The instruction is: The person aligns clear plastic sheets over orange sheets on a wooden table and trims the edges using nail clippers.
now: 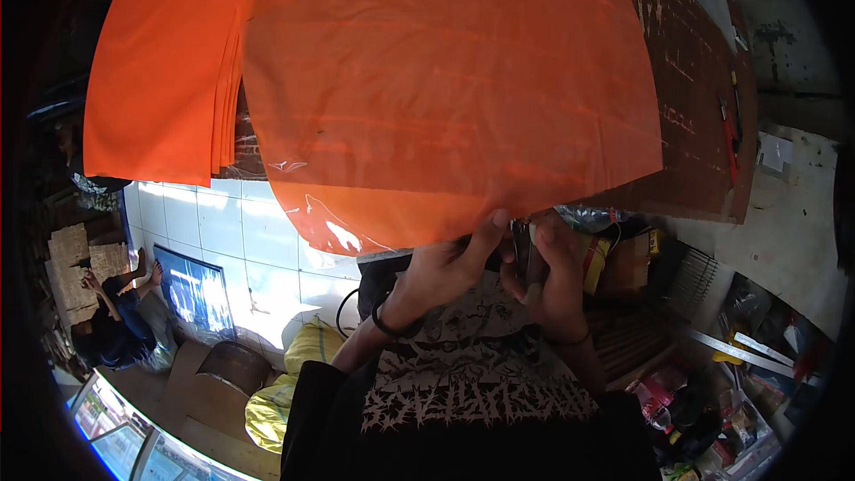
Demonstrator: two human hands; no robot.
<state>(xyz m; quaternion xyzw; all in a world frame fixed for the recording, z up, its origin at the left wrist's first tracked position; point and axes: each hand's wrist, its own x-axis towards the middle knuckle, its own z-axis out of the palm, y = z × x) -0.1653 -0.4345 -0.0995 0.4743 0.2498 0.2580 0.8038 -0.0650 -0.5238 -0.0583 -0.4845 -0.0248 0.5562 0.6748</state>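
Note:
A large orange sheet (445,107) with a glossy, see-through look lies over the brown work table and hangs past its front edge. My left hand (450,267), with a dark band at the wrist, pinches the sheet's lower edge between thumb and fingers. Close beside it, my right hand (559,272) is wrapped around a small dark handheld tool (525,249) with a shiny metal end. The tool's end is right at the sheet's edge; I cannot tell its exact kind or whether it touches the sheet.
Stacked orange sheets (160,71) lie at the table's left. A cutter with a red handle (732,156) rests on the table's (690,98) right side. Yellow sacks (307,347) stand on the floor, and a person (129,321) sits further left. Cluttered tools (704,401) fill the lower right.

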